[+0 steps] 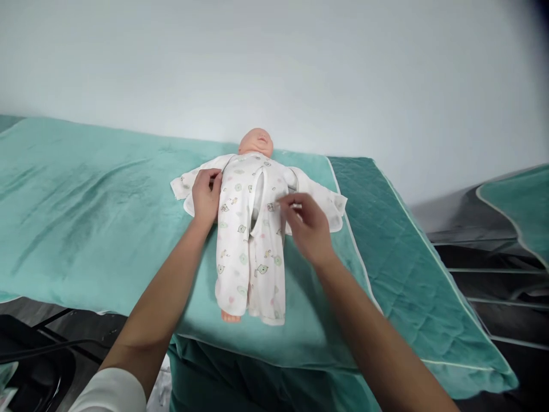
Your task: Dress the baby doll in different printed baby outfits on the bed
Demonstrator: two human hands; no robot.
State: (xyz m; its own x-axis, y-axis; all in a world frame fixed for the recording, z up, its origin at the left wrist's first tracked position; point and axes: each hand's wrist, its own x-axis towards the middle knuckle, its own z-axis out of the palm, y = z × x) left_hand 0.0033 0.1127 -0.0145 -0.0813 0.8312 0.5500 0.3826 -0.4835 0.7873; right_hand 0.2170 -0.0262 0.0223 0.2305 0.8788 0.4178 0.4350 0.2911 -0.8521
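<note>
Left hand is positioned at one side edge of a printed infant garment, with thumb and index fingertip brought close together against the cloth. Right hand is raised at the opposite side edge, fingers curled and thumb near the index fingertip. Whether either hand grips fabric or merely touches it cannot be told.

The garment lies between the hands, on the front of a baby doll. The doll rests on its back, head beyond the hands, legs toward the wearer of the camera. A white sleeve extends outward past the left hand; a second sleeve extends past the right hand. No doll hand shows at either cuff.

Apparent status: the body panel is in place over the torso, and both trouser legs lie straight, nearer the wearer than the hands. A bare foot protrudes from the leg on the left-hand side; none shows at the other. The central slit gapes between the hands; whether it has a fastening is not visible. Judged from this state, covering is largely complete, with edge adjustment outstanding.

A light green plush blanket supports the doll beneath both hands.
</note>
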